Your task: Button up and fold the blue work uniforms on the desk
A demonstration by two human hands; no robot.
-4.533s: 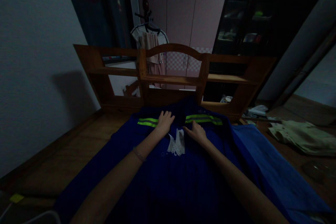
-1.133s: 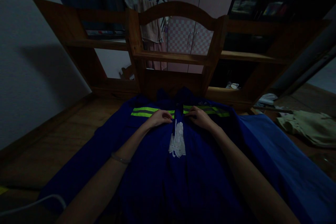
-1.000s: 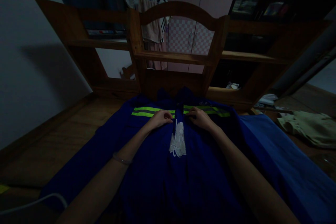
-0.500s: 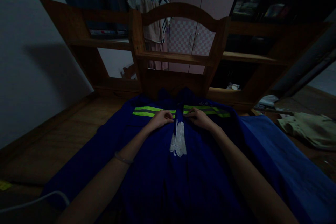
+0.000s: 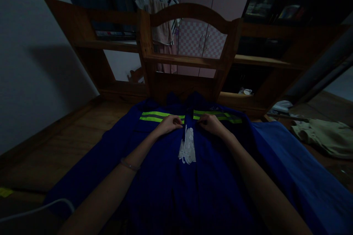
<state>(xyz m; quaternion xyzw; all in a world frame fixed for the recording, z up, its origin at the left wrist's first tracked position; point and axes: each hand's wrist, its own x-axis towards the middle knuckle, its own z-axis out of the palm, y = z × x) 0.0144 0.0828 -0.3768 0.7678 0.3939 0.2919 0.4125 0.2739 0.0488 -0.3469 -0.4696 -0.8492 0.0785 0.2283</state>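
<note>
A dark blue jacket (image 5: 154, 158) lies spread in front of me, with a yellow-green and grey reflective stripe on each side of its chest. Its front gapes in the middle, where a pale grey patch with white print (image 5: 188, 147) shows. My left hand (image 5: 168, 125) pinches the jacket's front edge at the end of the left stripe. Across the gap, my right hand (image 5: 211, 125) has its fingers closed on the other front panel, just below the right stripe. The fingertips are dim, and the cloth between them is hard to see.
Behind the collar rises a wooden headboard with shelves (image 5: 187, 60). To the right lie a lighter blue cloth (image 5: 292, 161) and folded olive clothing (image 5: 325, 136). A white cable (image 5: 41, 207) runs at the lower left. Clothes on hangers (image 5: 162, 18) hang beyond the headboard.
My right hand has drawn slightly right and down along the panel, its fingers more curled than before. The left hand stays nearly in place.
</note>
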